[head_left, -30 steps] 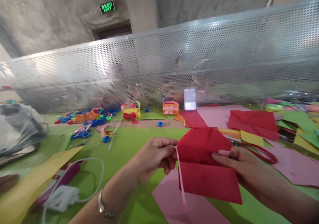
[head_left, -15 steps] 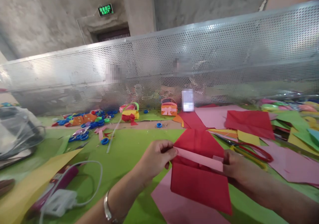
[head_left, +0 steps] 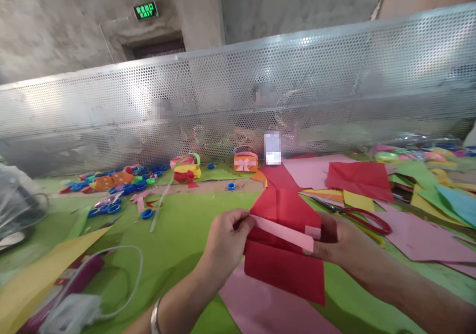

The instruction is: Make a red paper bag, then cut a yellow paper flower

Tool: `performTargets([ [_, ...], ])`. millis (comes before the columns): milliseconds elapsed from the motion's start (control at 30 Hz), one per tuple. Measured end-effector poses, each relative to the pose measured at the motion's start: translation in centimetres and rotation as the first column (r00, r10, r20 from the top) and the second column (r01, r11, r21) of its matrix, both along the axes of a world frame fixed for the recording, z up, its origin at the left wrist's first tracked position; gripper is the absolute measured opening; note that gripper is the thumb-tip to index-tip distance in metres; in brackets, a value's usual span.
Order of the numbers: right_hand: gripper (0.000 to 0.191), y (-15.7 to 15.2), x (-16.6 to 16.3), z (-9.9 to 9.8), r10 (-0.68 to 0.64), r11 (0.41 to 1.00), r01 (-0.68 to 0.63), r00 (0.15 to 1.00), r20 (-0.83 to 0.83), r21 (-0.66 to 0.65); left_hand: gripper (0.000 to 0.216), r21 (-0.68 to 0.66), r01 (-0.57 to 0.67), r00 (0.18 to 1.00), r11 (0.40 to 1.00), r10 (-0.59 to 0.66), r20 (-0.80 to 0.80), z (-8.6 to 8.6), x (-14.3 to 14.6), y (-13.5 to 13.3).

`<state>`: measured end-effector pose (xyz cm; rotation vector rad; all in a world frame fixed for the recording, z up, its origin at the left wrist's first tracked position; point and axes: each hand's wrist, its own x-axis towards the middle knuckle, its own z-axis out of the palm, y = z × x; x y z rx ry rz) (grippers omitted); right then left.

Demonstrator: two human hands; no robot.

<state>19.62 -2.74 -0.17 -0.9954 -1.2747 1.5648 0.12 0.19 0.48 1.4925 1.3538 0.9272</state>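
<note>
My left hand point(head_left: 226, 242) pinches the left end of a pale pink paper strip point(head_left: 283, 232) against the edge of a folded red paper point(head_left: 285, 273). At the other side, my right hand point(head_left: 344, 240) is closed on the red paper, its thumb near the strip's right end; those fingers are partly hidden behind the paper. The strip lies slantwise across the red paper's middle, and a short pink end shows at the right edge. Beneath the red paper is a larger pink sheet point(head_left: 273, 306) on the green table surface.
Red-handled scissors point(head_left: 368, 220) lie just beyond my right hand among coloured sheets. Small paper baskets, an orange one point(head_left: 245, 162) and a yellow one point(head_left: 188, 171), stand near the perforated metal panel point(head_left: 219, 96). At left are blue-handled scissors point(head_left: 106, 209) and a white charger point(head_left: 72, 314).
My right thumb has shifted toward the strip's end, and the short pink end at the right edge shows more. The view has turned slightly, so everything sits a little further left.
</note>
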Motion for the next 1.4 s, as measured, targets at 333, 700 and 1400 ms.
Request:
performTargets([
  [333,0.01,0.5,0.1,-1.1,-0.123,0.988,0.129,0.99,0.071,-0.089,0.025,-0.034,0.162,0.98,0.986,-0.157,0.12,0.1,0.4,-0.3],
  [700,0.01,0.4,-0.4,-0.9,0.033,0.995,-0.021,0.992,0.123,-0.098,0.015,-0.081,0.145,0.989,0.986,-0.143,0.035,-0.8,-0.1,0.4],
  [1400,0.024,-3.3,25.7,4.2,-0.436,0.819,0.243,-0.327,0.839,0.52,0.026,0.187,0.177,0.629,0.966,0.035,-0.776,-2.4,-0.8,3.3],
])
